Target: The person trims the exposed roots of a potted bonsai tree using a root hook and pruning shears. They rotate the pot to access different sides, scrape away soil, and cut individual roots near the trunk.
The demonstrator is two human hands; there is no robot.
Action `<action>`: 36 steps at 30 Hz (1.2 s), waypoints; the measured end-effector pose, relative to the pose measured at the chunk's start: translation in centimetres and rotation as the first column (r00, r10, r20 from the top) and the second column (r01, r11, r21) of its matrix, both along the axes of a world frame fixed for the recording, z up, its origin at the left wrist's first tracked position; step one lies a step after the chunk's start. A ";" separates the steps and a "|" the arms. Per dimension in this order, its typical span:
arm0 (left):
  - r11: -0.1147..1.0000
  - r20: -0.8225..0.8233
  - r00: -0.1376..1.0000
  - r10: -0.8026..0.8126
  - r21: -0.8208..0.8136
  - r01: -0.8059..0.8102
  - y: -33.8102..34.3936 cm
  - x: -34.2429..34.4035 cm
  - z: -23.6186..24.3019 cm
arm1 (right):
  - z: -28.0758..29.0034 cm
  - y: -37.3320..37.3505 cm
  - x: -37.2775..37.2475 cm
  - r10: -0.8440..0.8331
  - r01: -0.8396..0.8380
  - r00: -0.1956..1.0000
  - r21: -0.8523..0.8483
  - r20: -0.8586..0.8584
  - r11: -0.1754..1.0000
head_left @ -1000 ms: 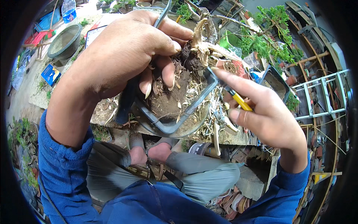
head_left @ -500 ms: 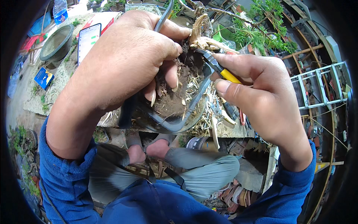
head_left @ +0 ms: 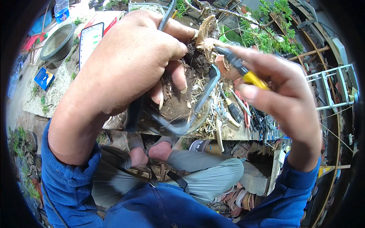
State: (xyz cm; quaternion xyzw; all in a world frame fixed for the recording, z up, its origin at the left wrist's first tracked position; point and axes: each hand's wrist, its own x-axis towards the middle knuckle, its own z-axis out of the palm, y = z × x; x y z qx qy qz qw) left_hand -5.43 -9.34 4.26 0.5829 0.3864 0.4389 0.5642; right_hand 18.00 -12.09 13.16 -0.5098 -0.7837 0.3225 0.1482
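Observation:
My right hand [head_left: 277, 79], smeared by motion, is closed around yellow-handled pliers [head_left: 247, 72]. Their dark jaws point at the pale, stripped wood of a small tree's trunk [head_left: 207, 32], close to its base. My left hand [head_left: 140, 57] is curled beside the trunk, thumb and forefinger near its foot. A curved grey bar [head_left: 169, 16] passes between its fingers; whether it is a tool handle or part of the pot cannot be made out. Below the fingers lies brown soil [head_left: 175, 106] with wood shavings, inside a dark pot [head_left: 182, 128]. Green needle foliage [head_left: 273, 34] spreads at the far right.
Cutters with pale handles [head_left: 219, 131] and other hand tools lie right of the pot among shavings. Farther left are a phone [head_left: 91, 40], an oval pot [head_left: 57, 41], a blue packet [head_left: 44, 79] and a bottle [head_left: 62, 11]. A pale metal ladder [head_left: 332, 87] stands at right.
My right hand has moved right with the pliers, and their jaws have shifted up and right along the stripped wood. My left hand stays nearly in place.

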 end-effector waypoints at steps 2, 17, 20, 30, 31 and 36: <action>1.000 0.015 1.000 -0.003 0.017 0.003 -0.3 0.2 -0.1 | -1.5 -0.4 -0.2 0.048 -0.140 0.949 0.279 0.312 0.950; 0.993 0.134 0.985 0.112 -0.052 -0.106 -4.8 3.1 -0.7 | -4.2 -1.6 -0.8 0.003 -0.199 0.945 0.570 0.326 0.797; 0.991 0.149 0.979 0.135 -0.007 -0.136 -4.7 3.3 -0.7 | -3.7 -1.1 0.6 0.255 -0.318 0.948 0.510 0.191 0.799; 0.981 0.135 0.972 0.191 -0.055 -0.185 -5.2 4.1 -0.2 | -7.4 -2.2 1.2 -0.102 -0.212 0.942 0.803 0.319 0.556; 0.981 0.123 0.974 0.191 -0.047 -0.186 -5.3 4.2 -0.1 | -7.8 -2.2 1.0 -0.130 -0.209 0.938 0.822 0.322 0.530; 0.972 0.089 0.972 0.217 -0.105 -0.208 -6.1 5.0 0.1 | -8.5 -3.0 -0.6 -0.245 -0.147 0.924 0.863 0.294 0.483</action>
